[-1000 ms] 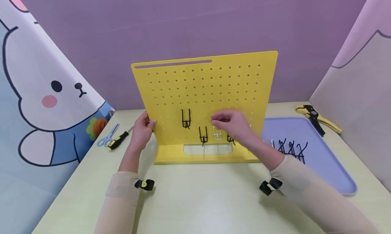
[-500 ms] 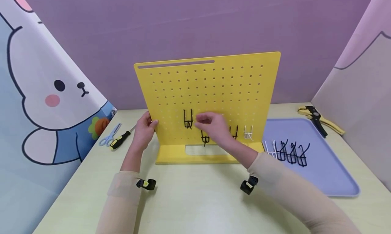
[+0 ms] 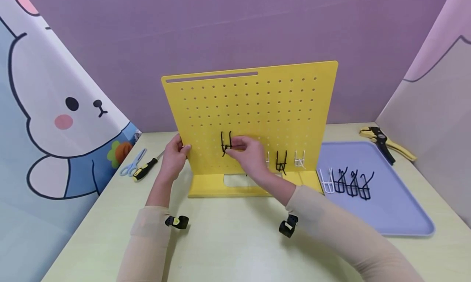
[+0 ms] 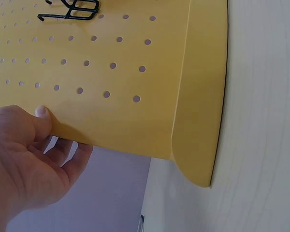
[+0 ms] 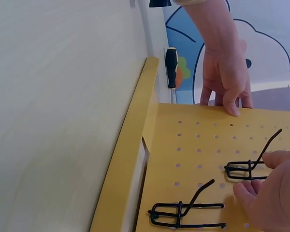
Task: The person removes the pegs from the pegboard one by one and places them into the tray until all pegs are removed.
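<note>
Yellow pegboard (image 3: 257, 96), left hand (image 3: 174, 158) gripping its edge, thumb in front, right hand (image 3: 253, 156) pinching black hook (image 5: 250, 169)

My board (image 3: 250, 102) looks like smooth, matt metal. The hooks (image 5: 180, 212) look like thin metal wire with a bit of shine. The tray (image 3: 390, 212) looks like smooth, dull plastic. The counter (image 3: 228, 241) looks like smooth wood, and my sleeves (image 3: 145, 245) are matt cloth.

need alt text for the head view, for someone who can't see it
A person's bare right hand pinches a black wire hook on a standing yellow perforated board, while the left hand grips the board's left edge. More black and white wire hooks hang on the board; others sit in a lilac rectangular tray to the right.
</note>
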`<state>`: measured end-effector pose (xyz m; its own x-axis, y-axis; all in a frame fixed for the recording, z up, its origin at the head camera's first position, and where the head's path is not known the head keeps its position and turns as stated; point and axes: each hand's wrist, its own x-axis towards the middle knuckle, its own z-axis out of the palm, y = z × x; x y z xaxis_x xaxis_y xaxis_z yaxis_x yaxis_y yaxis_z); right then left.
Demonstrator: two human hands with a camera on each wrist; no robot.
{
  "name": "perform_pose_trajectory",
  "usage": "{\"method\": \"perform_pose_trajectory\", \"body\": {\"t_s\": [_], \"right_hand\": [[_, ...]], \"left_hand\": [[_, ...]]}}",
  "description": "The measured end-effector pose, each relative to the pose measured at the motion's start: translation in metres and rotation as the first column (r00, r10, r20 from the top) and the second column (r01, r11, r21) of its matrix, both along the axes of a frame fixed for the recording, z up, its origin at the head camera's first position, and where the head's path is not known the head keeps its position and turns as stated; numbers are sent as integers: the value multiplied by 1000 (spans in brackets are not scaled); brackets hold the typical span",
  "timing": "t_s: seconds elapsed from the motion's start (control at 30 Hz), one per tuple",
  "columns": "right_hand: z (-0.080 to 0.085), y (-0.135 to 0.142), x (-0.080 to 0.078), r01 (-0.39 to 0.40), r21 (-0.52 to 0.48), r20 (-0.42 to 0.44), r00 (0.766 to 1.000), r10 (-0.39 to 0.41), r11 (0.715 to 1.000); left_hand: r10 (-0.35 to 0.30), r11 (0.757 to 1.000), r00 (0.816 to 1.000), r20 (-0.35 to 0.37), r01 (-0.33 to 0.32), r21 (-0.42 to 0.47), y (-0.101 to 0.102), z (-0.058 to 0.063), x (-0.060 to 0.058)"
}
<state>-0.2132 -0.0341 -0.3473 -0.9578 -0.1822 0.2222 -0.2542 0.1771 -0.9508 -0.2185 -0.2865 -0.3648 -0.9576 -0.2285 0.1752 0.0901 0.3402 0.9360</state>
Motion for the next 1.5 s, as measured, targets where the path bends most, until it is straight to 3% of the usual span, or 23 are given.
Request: {"method": "perform_pose_trajectory", "body": {"t_s": [0.27,0.5,0.67,0.9,1.03,1.5], "right_hand": [[-3,-3,-6,30,-37,41,999,-29,999],[-6,-6,-9,-21,-103,80,996,29,994],[-8,-8,-5,-32,-103,49,998,37,994],[-4,-2,7,-136,-82,-59,990,131,987],[2,15,13,-164,-78,-90,984,156,983],[7,104,22,-141,-118,-27,990,139,983]], "left_hand": [[-2,1000,1000,11,2,0,-1,-2,1],[-2,1000,1000,11,2,8,-1,-5,2],[-5,1000,1000,10,5,9,-2,-6,5],[-4,1000,1000,6,4,20,-3,-7,6],[-7,1000,1000,-2,7,13,-2,-5,4],[-13,1000,1000,11,13,10,-1,-1,1]]}}
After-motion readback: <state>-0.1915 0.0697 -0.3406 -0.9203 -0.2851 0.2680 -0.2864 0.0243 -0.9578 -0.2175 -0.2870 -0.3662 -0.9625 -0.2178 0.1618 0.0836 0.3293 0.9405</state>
